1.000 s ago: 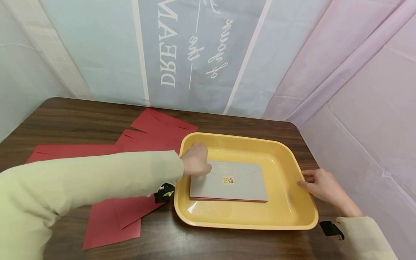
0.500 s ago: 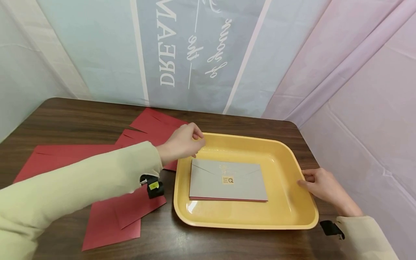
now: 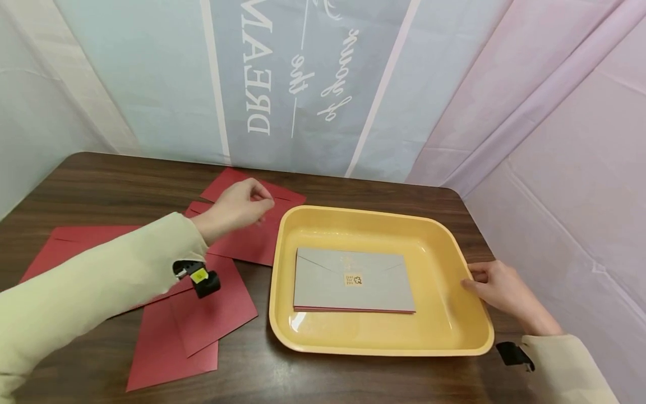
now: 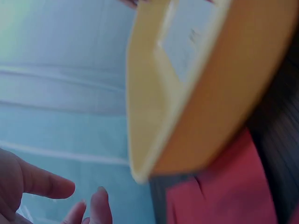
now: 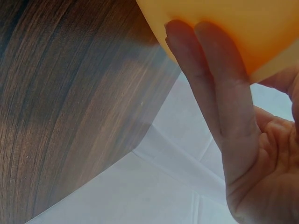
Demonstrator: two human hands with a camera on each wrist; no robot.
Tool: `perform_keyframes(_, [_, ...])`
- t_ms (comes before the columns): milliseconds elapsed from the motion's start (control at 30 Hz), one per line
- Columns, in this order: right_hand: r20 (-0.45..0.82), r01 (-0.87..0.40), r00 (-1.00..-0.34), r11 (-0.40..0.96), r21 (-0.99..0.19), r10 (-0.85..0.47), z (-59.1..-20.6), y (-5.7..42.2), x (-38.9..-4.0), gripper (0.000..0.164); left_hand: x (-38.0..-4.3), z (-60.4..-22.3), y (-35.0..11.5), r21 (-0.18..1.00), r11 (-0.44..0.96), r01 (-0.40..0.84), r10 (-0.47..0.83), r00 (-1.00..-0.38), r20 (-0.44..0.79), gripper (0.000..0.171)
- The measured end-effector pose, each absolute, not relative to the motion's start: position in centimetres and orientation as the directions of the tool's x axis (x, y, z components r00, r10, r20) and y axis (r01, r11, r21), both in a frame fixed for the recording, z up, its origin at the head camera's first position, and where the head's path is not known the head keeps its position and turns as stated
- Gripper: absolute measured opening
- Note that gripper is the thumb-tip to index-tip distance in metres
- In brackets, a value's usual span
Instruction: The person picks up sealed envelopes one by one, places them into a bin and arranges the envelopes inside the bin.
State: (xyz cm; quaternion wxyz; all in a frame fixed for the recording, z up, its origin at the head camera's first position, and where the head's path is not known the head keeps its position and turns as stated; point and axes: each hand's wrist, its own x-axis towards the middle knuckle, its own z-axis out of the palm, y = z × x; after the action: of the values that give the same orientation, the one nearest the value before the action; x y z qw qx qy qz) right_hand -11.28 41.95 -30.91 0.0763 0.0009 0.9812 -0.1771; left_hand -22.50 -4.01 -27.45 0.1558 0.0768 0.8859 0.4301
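Observation:
My left hand is over the red envelopes left of the yellow tray. It holds nothing; in the left wrist view the fingers are loosely bent, with a gap between them. At the tray's right side, my right hand grips the rim of the yellow plastic tray. The right wrist view shows two fingers against the tray's outer wall, the thumb on the other side of the rim. Inside the tray lies a small stack of envelopes, a grey one with a "just for you" sticker on top and red edges showing beneath.
More red envelopes lie overlapping on the dark wooden table, spread across its left half. Behind the table hangs a printed cloth with lettering. A pale cloth hangs along the right side.
My left hand has lifted out of the tray and moved left, over the red envelopes. The stack stays in the tray. My right hand keeps its place on the rim.

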Motion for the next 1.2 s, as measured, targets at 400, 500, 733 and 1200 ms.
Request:
perform_keyframes(400, [-0.138, 0.015, -0.99, 0.939, -0.343, -0.035, -31.0, 41.7, -11.5, 0.041, -23.4, -30.9, -9.2, 0.591, 0.805, 0.051, 0.236, -0.942, -0.24, 0.056])
perform_keyframes(500, [-0.138, 0.015, -0.99, 0.936, -0.351, -0.036, -31.0, 41.7, -11.5, 0.041, -23.4, -31.6, -9.8, 0.557, 0.828, 0.06, 0.228, -0.944, -0.238, 0.066])
perform_keyframes(733, [-0.143, 0.02, -0.989, 0.936, -0.351, -0.033, -31.0, 41.9, -11.4, 0.042, -23.5, -33.1, -10.8, 0.514, 0.856, 0.056, 0.211, -0.945, -0.248, 0.088])
perform_keyframes(1200, [-0.155, 0.038, -0.988, 0.939, -0.341, -0.016, -30.8, 41.9, -11.5, 0.043, -23.5, -34.9, -11.8, 0.496, 0.863, 0.101, 0.248, -0.939, -0.239, 0.116])
